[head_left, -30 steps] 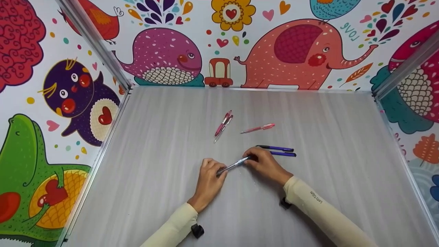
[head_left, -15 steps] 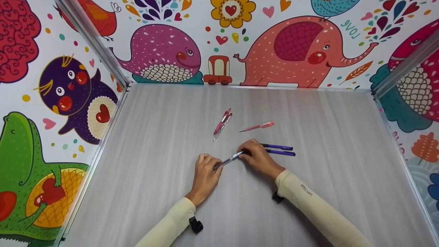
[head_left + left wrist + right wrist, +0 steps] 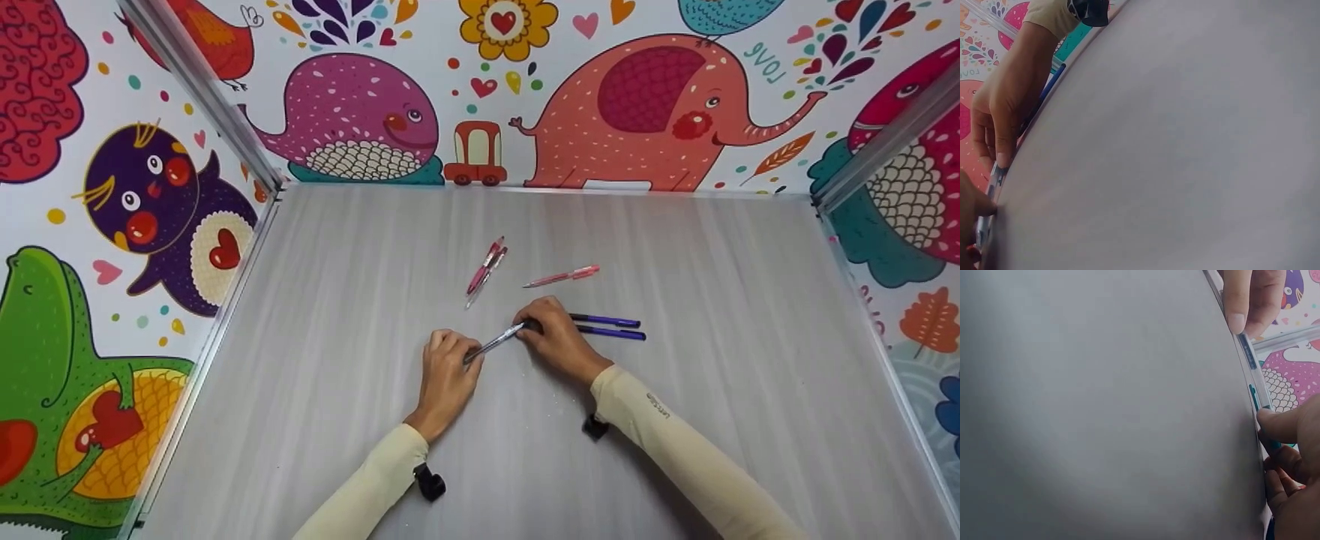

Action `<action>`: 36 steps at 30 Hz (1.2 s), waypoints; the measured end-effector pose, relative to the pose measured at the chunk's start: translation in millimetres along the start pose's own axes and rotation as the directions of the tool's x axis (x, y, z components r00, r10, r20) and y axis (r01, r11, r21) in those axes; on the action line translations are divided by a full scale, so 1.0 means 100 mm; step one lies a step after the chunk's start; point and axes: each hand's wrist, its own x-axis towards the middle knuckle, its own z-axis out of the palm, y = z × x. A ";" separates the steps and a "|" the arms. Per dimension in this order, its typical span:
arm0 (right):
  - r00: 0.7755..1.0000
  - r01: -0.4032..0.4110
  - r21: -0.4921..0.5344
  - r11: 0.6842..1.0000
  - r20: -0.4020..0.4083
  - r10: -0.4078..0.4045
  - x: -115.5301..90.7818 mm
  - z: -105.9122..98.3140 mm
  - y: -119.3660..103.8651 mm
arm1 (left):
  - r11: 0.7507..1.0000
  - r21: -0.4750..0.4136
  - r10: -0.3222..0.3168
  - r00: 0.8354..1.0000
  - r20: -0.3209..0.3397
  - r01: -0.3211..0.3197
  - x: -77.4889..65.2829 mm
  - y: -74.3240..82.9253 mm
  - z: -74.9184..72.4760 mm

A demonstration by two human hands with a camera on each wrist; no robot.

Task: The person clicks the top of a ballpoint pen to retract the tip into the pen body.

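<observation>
Left hand (image 3: 448, 375): thumb and fingers pinching the near-left end of a clear pen (image 3: 496, 343). Right hand (image 3: 556, 339): pinching its dark far-right end. Pen spans the gap between hands, slanting from near-left up toward the tabletop's (image 3: 360, 270) far-right corner, roughly mid-width. Can't tell if it touches the surface.

Just beyond the right hand, toward the right edge: upper blue pen (image 3: 616, 322) and lower blue pen (image 3: 619, 333), about parallel, black left parts partly behind the hand.

Toward the far edge: red pen (image 3: 562, 277) lying flat, red end toward the right edge. Left of it, pink pen (image 3: 484, 267) and clear-pink pen (image 3: 485, 280) side by side, slanted, upper ends toward the far edge.

Outermost: cream sleeves (image 3: 379, 476), cartoon-animal wall (image 3: 630, 112) along the far edge.
</observation>
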 end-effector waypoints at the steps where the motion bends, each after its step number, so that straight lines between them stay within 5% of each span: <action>1: 1.000 0.000 -0.001 1.000 -0.006 0.000 0.00 0.01 0.00 | 1.000 0.001 -0.001 1.000 -0.001 0.001 0.00 -0.01 0.01; 17: 0.999 0.001 -0.040 0.999 -0.041 -0.002 0.05 0.01 0.05 | 0.990 -0.108 -0.088 0.995 0.045 0.093 0.06 -0.04 0.04; 36: 0.999 -0.004 -0.026 1.000 -0.042 0.003 0.05 0.06 0.04 | 0.990 -0.080 -0.111 0.993 0.035 0.113 0.03 -0.04 0.03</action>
